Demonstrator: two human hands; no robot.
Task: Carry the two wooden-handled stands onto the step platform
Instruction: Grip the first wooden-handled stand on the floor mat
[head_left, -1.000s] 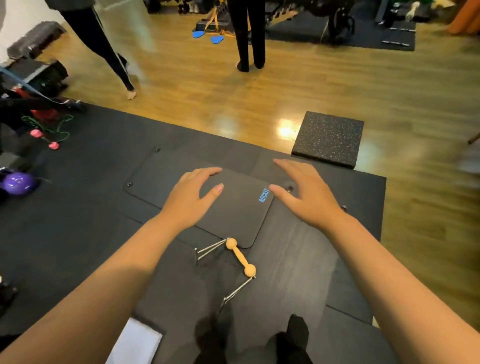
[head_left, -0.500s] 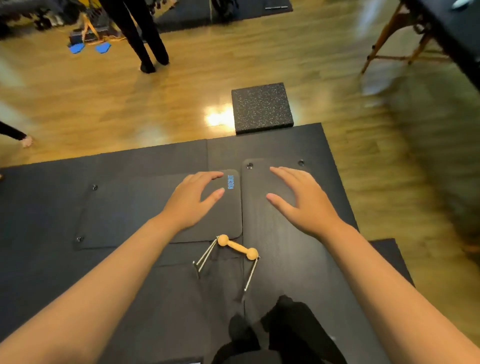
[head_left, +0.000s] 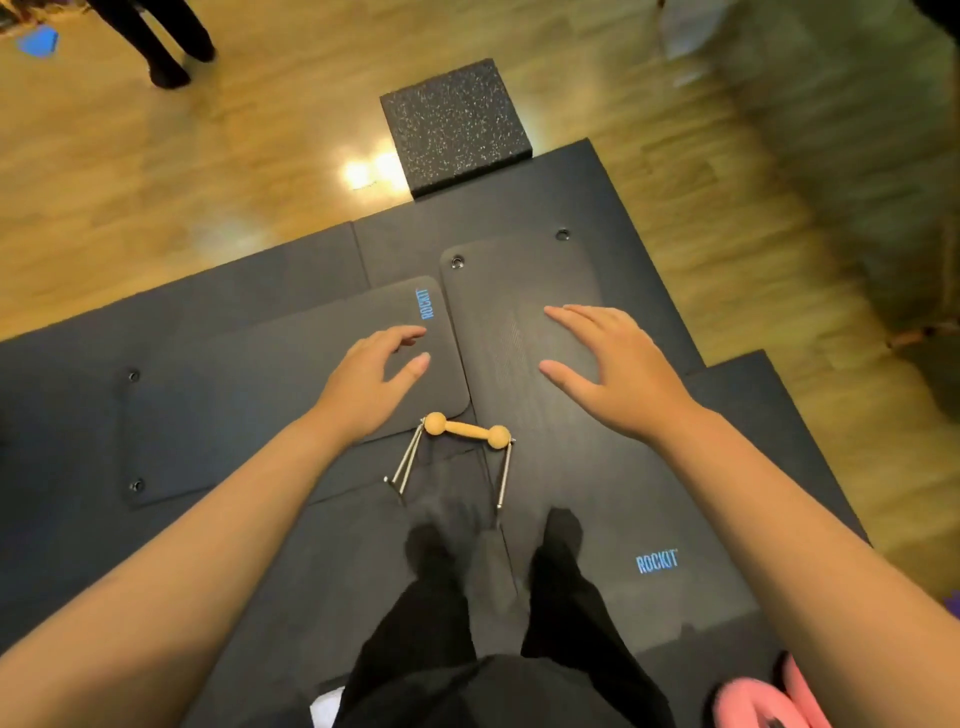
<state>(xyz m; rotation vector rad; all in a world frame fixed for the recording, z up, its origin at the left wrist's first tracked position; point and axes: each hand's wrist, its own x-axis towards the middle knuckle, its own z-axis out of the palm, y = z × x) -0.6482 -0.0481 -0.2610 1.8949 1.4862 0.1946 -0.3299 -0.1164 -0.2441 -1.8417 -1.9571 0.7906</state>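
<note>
Here, you are holding both hands out over the dark mats at mid-frame: left hand (head_left: 371, 382) and right hand (head_left: 618, 371) are spread, gripping nothing. One wooden-handled stand (head_left: 464, 430) is lying on the mats just below and between them, metal legs pointing toward your feet. The speckled step platform (head_left: 453, 124) is sitting upper centre, bare.

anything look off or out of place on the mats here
Only one wooden-handled stand is in view, though the task names two. It lies across the seam between the two black mats, just ahead of the person's feet. Both hands, left hand and right hand, are open and empty above it. Nothing looks spilled or broken.
</note>
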